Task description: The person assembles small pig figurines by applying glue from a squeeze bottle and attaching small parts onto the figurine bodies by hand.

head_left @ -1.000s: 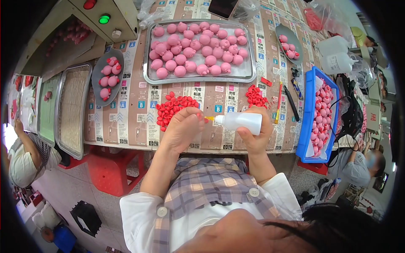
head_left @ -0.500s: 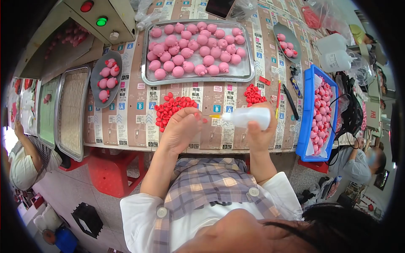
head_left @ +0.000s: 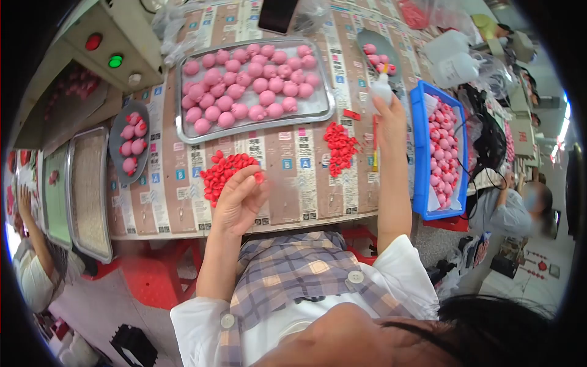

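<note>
My left hand (head_left: 235, 199) is pinched on a small red cup-shaped piece (head_left: 259, 177) at the table's near edge. Just beyond it lies a pile of similar red pieces (head_left: 220, 174). Out to the right, my right hand (head_left: 392, 122) grips a white squeeze bottle (head_left: 381, 92), whose yellow tip points away from me. A second, smaller red pile (head_left: 340, 150) lies between the two hands, farther back. Pink balls (head_left: 235, 90) fill much of the metal tray (head_left: 260, 126) behind the piles.
A blue bin (head_left: 420, 159) of pink-and-red balls stands at right. Grey dishes (head_left: 115, 150) hold a few balls on either side. A phone (head_left: 278, 15) and white jug (head_left: 455, 70) are at the back. A machine (head_left: 137, 37) stands at left; other people sit at both sides.
My right hand has carried the squeeze bottle away from my left hand, to the right and farther back. The bottle has turned from sideways to pointing away. My left hand still pinches the red piece.
</note>
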Motion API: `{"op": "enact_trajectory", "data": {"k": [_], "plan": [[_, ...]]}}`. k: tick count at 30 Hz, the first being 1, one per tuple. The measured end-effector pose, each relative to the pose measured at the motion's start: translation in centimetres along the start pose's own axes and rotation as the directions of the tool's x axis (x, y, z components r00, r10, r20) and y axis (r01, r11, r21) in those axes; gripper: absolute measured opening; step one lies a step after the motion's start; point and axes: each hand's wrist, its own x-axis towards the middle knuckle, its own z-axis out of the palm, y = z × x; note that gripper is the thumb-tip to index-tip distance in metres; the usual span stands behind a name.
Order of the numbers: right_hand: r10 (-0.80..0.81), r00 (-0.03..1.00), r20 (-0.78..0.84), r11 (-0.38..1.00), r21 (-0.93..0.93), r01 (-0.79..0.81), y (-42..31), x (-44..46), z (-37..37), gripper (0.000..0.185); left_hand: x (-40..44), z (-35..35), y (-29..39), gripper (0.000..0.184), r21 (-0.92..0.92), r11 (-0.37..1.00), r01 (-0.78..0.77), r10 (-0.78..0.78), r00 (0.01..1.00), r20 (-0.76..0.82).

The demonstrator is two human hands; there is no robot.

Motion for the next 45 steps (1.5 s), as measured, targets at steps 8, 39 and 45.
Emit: {"op": "enact_trajectory", "data": {"k": [8,39,45], "plan": [[-0.079,0.995,0.057,0.839,-0.536,0.097,5.3,5.9,-0.1,0.05,-0.1,0.1,0.0,0.019,0.022,0.998,-0.066,0.065,0.998,0.015],[0.145,0.867,0.476,0.986,0.006,-0.168,-1.2,-12.1,10.3,0.042,0.9,0.8,-0.5,0.022,0.33,0.938,-0.104,0.129,0.99,-0.054],[0.152,0.844,0.514,0.973,0.074,-0.22,-1.6,-12.8,11.5,0.032,0.3,1.1,-0.7,0.019,0.459,0.867,-0.192,0.246,0.968,-0.059]]}}
